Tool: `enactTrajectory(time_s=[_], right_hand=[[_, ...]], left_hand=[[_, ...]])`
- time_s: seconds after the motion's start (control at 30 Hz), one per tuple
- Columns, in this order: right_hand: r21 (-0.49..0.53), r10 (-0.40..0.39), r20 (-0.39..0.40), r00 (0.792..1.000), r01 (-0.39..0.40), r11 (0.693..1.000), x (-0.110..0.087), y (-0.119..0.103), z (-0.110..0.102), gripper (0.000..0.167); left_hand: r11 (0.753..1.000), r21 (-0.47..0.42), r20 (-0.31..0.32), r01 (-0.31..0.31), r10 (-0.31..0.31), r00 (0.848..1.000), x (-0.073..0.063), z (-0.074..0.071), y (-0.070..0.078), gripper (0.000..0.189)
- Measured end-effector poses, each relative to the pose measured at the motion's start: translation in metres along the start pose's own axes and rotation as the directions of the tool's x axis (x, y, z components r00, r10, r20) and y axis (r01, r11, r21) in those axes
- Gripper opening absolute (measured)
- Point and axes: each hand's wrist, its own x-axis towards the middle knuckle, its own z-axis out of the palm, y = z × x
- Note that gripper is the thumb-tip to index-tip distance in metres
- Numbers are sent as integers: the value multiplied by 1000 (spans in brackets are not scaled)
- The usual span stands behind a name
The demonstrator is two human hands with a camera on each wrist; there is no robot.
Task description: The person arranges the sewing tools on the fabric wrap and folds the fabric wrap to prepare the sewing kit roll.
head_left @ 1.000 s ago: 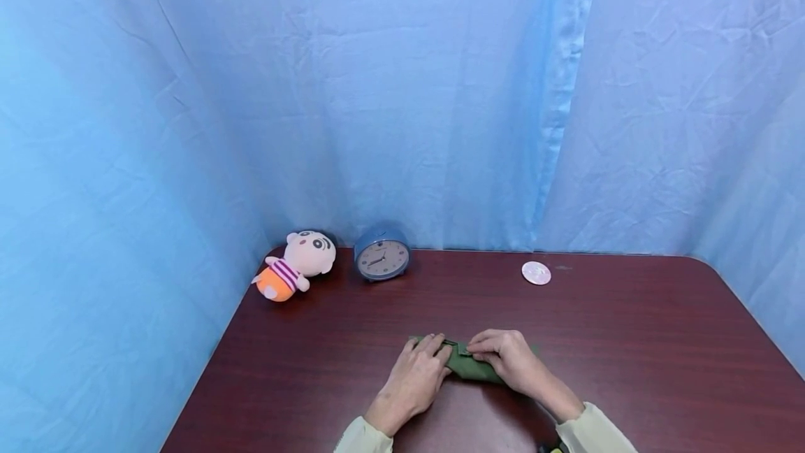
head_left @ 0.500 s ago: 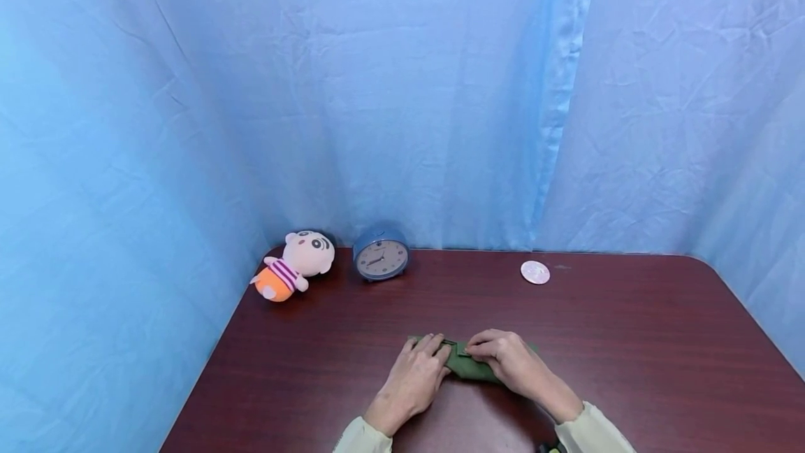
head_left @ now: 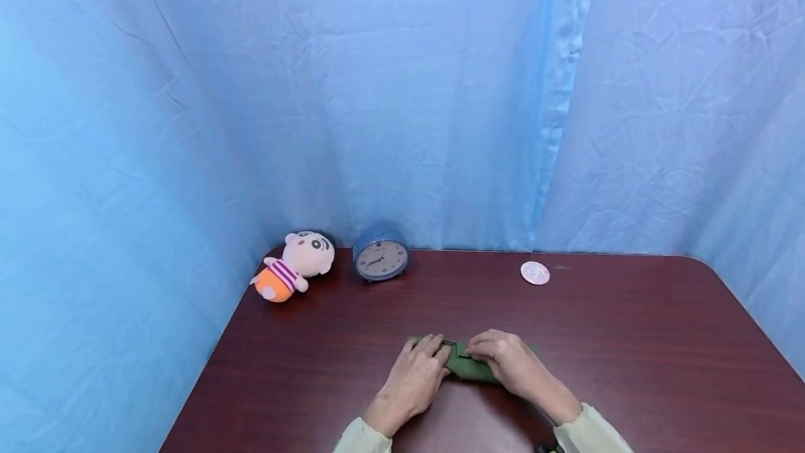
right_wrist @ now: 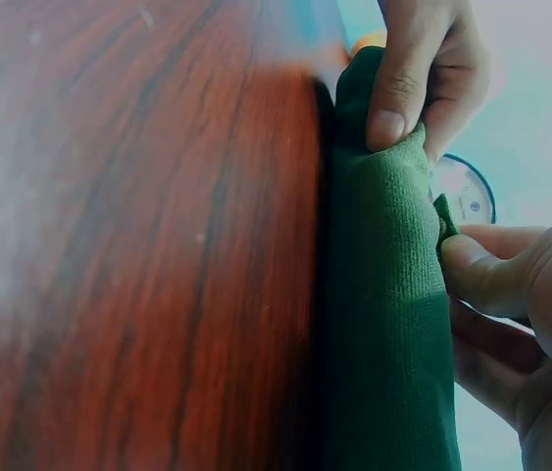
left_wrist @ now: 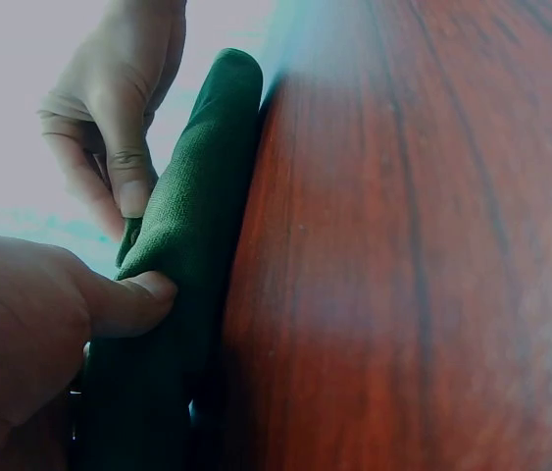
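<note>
A long green cloth pouch point(head_left: 473, 370) lies on the table before me, its fabric weave showing in the right wrist view. My left hand point(head_left: 415, 377) grips its left part, fingers over the top and thumb pressed on the near side. With thumb and fingertips, my right hand point(head_left: 512, 363) pinches a small green flap point(right_wrist: 444, 218) at the top edge, right of the left hand. A dark slot shows along the top between the hands in the head view. The right hand covers much of the pouch's right part.
On the dark red wooden table point(head_left: 629, 341), a plush doll point(head_left: 292, 268) lies at the back left beside a blue alarm clock point(head_left: 381, 257). A round white disc point(head_left: 535, 272) lies at the back right. Blue curtains point(head_left: 402, 103) hang around. Something dark point(head_left: 548, 449) shows by the right sleeve.
Both hands keep their places on the pouch. The right fingertips shift only slightly at the flap.
</note>
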Motion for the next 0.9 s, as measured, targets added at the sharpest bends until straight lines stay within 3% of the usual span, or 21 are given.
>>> enactTrajectory(time_s=[0.17, 0.3, 0.4, 0.5, 0.6, 0.73, 0.9], right_hand=[[-52, -27, 9, 1000, 27, 998, -1, 0, -2, 23], [-109, -49, 43, 998, 53, 993, 0, -3, -4, 14], [-190, -66, 73, 995, 78, 979, 1, -9, -4, 29], [-320, -84, 88, 993, 108, 941, 2, -17, -1, 47], [-452, -107, 88, 990, 135, 882, 4, -23, 4, 49], [-551, -133, 76, 988, 152, 820, 6, -29, 9, 35], [-592, -145, 55, 988, 149, 792, 6, -34, 13, 12]], left_hand=[[1000, 8, -9, -4, 4, 1000, 1, 0, 0, 30], [1000, 11, -4, -6, 6, 1000, 1, 0, 0, 31], [1000, 13, 2, -7, 7, 1000, 1, -1, -1, 31], [1000, 17, 3, -8, 8, 1000, 1, -1, -2, 31], [1000, 12, 3, -7, 7, 1000, 1, -2, -2, 31], [1000, 1, 13, -7, 7, 1000, 1, -2, -2, 30], [1000, 1, 28, -4, 4, 1000, 1, -1, -1, 29]])
